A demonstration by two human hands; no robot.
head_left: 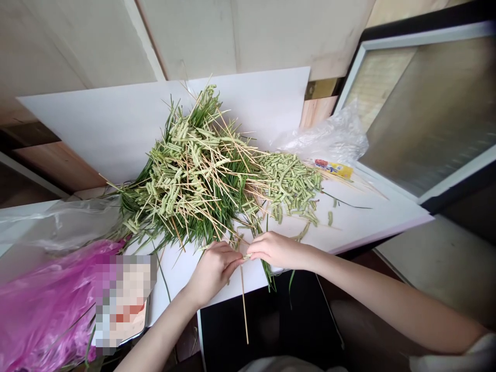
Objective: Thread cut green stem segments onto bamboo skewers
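Now | pale green strand (pixel 245 257) is pinched narrowly between left grip (pixel 214 274) and right grip (pixel 277 250), fingertips almost touching | thin wooden stick (pixel 243 305) is seen hanging below them past the worktop (pixel 372 222) edge, long axis pointing toward the body, left grip slightly nearer | grass heap (pixel 194 175) is piled beyond.

Left hand (pixel 213 273), right hand (pixel 277 250) pinching grass (pixel 245 257)

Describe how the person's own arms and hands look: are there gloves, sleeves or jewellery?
The left hand and right hand are bare, with no gloves, rings or watch showing. A whitish sleeve shows at the frame's lower corner on the right forearm.
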